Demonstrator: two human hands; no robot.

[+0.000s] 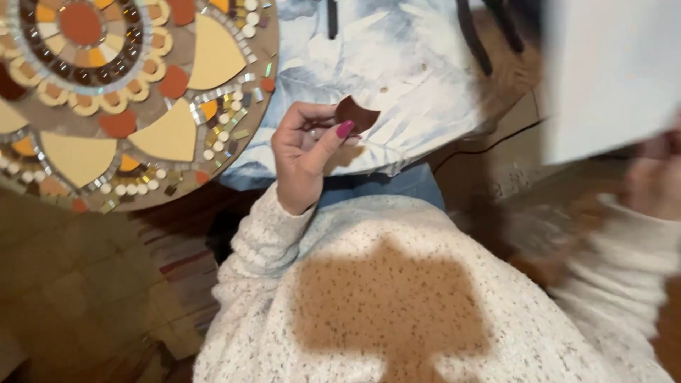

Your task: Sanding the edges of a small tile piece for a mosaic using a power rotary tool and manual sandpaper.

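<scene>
My left hand [306, 152] pinches a small dark brown crescent-shaped tile piece [355, 113] between thumb and fingers, held above a pale blue cloth [397, 64] on my lap. My right hand [656, 177] is blurred at the right edge and grips a large white sheet or board [610, 71] by its lower edge. A round mosaic board [106, 92] with orange, cream and brown tiles and small mirror bits lies to the left of my left hand.
My speckled white sweater [397, 298] fills the lower middle. Dark cords or chair parts [475, 35] run at the top. A tiled floor [85, 284] and a striped rug [184, 262] lie below the mosaic.
</scene>
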